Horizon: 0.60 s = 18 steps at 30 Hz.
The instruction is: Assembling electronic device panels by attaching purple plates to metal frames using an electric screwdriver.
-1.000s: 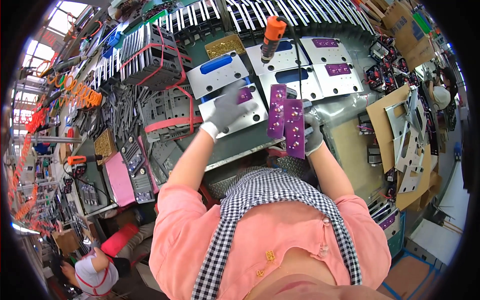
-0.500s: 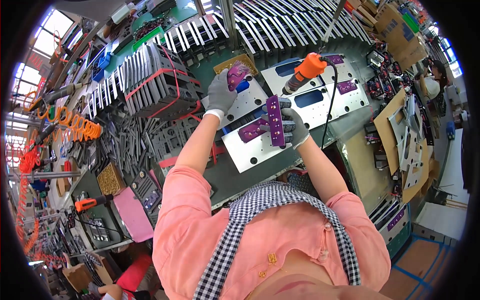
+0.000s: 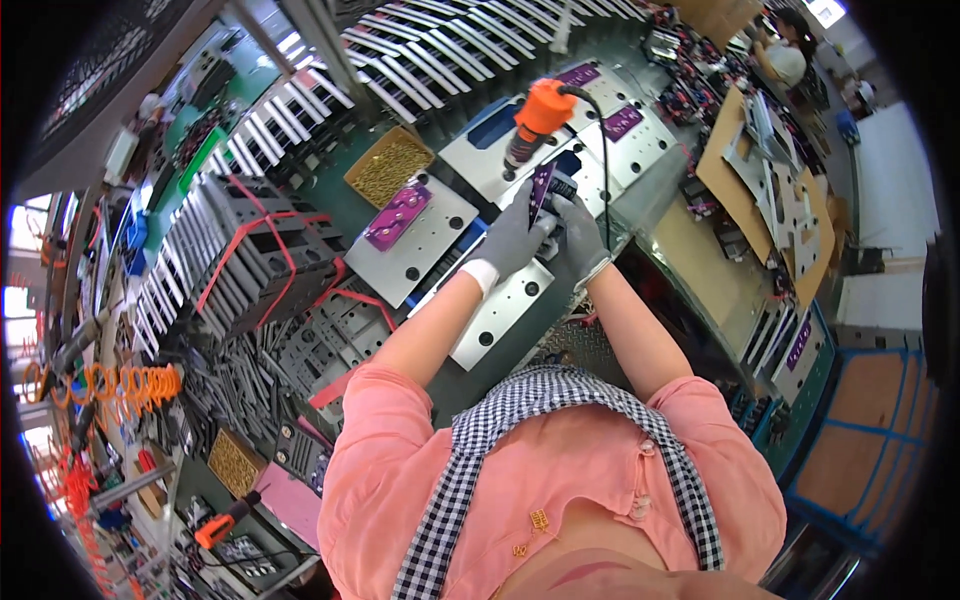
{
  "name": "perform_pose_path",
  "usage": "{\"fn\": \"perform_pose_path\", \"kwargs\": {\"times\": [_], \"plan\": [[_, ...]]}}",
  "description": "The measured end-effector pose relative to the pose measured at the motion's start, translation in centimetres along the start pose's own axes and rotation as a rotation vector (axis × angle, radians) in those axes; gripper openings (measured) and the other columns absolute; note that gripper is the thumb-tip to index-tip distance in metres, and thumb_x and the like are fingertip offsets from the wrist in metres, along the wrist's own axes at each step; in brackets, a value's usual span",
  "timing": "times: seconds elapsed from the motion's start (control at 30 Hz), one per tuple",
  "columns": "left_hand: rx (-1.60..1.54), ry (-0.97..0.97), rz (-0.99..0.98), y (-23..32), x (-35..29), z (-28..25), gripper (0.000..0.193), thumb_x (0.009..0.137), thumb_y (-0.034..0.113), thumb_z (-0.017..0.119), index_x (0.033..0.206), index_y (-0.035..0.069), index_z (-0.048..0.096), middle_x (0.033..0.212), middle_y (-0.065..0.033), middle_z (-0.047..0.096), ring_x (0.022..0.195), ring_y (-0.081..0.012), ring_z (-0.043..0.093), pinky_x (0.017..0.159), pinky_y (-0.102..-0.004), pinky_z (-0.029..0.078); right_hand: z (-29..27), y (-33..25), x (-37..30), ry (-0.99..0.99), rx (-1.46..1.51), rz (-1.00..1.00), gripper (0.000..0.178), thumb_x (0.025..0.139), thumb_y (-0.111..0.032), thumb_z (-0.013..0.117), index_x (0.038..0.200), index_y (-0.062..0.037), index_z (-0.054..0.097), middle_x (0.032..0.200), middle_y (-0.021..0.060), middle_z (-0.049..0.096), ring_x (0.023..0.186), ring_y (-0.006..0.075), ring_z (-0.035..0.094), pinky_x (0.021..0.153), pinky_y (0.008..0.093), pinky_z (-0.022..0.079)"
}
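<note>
Both hands wear grey gloves and meet over the silver-white metal panels. Between them a narrow purple plate (image 3: pixel 541 190) with small holes stands on edge. My right hand (image 3: pixel 582 238) is closed around it, and the fingers of my left hand (image 3: pixel 512 238) press on its near left side. Another purple plate (image 3: pixel 398 216) lies flat on the left panel (image 3: pixel 437 238). A nearer panel (image 3: pixel 500 315) is partly covered by my hands. Just beyond them hangs an orange and black power screwdriver (image 3: pixel 540 122), tip down.
A cardboard box of small brass-coloured screws (image 3: pixel 390 168) stands beyond the left panel. Strapped grey metal plates (image 3: pixel 265 250) are stacked at left. More purple plates (image 3: pixel 622 122) lie on the far panels. The screwdriver's black cable (image 3: pixel 606 150) runs down near my right hand.
My left hand has let go of its purple plate, which now lies on the left panel, and has come across to the plate in my right hand. The whole view has turned.
</note>
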<state>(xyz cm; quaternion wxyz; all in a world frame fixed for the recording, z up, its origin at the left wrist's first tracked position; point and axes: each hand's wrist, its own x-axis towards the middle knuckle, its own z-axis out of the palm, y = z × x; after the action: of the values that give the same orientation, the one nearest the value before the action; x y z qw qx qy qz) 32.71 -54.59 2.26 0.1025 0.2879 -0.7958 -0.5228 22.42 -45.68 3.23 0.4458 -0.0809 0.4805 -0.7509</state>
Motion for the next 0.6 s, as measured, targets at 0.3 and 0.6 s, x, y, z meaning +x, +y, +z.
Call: {"fn": "perform_pose_path", "kwargs": {"times": [0.3,0.6], "plan": [[0.799,0.232,0.284,-1.1,11.0,4.4,0.065,0.077,0.030,0.070,0.135,0.015,0.046,0.102,-0.0153,0.059,0.095,-0.0329,0.059,0.082,-0.0474,0.046,-15.0,-1.8,-11.6,-0.018,-0.495,0.025,0.052,0.095,-0.021,0.053,0.140,0.0015,0.042,0.128,0.0117,0.056,0.116,0.0204,0.054,0.099,0.0332,0.044],[0.874,0.216,0.098,-0.8,13.4,7.4,0.073,0.081,0.053,0.064,0.137,0.009,0.048,0.130,-0.0222,0.054,0.121,-0.0385,0.050,0.102,-0.0441,0.038,-32.9,-3.6,-27.4,0.529,-1.039,0.106,0.045,0.089,-0.028,0.059,0.128,-0.0057,0.058,0.131,0.0178,0.057,0.121,0.0312,0.054,0.102,0.0387,0.042]]}}
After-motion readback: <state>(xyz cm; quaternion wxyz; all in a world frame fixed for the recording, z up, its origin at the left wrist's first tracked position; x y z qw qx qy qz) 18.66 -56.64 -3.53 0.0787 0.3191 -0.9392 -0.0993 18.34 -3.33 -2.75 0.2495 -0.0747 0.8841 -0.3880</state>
